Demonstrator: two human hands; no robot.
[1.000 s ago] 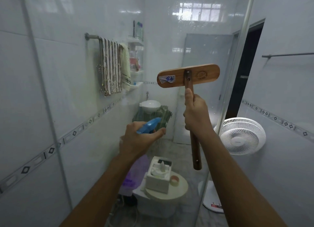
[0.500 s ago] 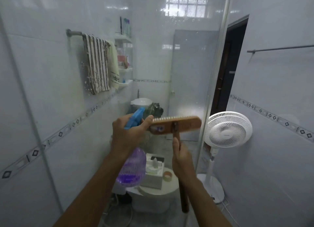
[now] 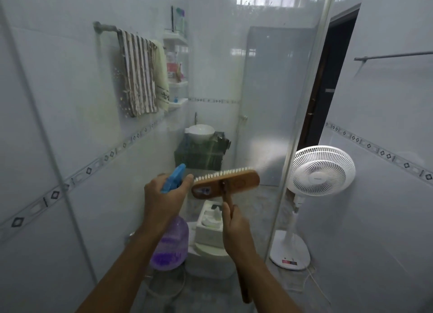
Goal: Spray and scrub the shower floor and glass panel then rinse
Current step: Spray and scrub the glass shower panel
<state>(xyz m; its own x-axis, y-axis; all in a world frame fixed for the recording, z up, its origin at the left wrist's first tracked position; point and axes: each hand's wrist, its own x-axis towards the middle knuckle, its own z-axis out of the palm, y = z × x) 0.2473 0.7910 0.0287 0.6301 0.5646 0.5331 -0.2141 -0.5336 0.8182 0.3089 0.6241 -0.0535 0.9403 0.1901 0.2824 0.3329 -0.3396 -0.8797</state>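
My left hand (image 3: 164,200) grips the blue trigger head of a purple spray bottle (image 3: 169,244), fingers curled over the trigger. A fine mist fans out to the right across the glass panel (image 3: 264,102), which stands directly in front of me. My right hand (image 3: 234,228) grips the wooden handle of a scrub brush (image 3: 226,184). The brush head lies level just right of the nozzle, white bristles facing up and away, close to the glass. The handle's lower end sticks out below my wrist.
Behind the glass are a toilet (image 3: 208,261) with a tissue box (image 3: 209,223) on its lid, a small basin (image 3: 201,132), a striped towel (image 3: 138,74) on a rail and a corner shelf (image 3: 177,62). A white pedestal fan (image 3: 321,170) stands right of the glass edge, beside a dark doorway (image 3: 328,83).
The brush came down from head height and tipped bristles-up beside the nozzle. My left hand rose with the bottle, and spray mist now shows on the glass.
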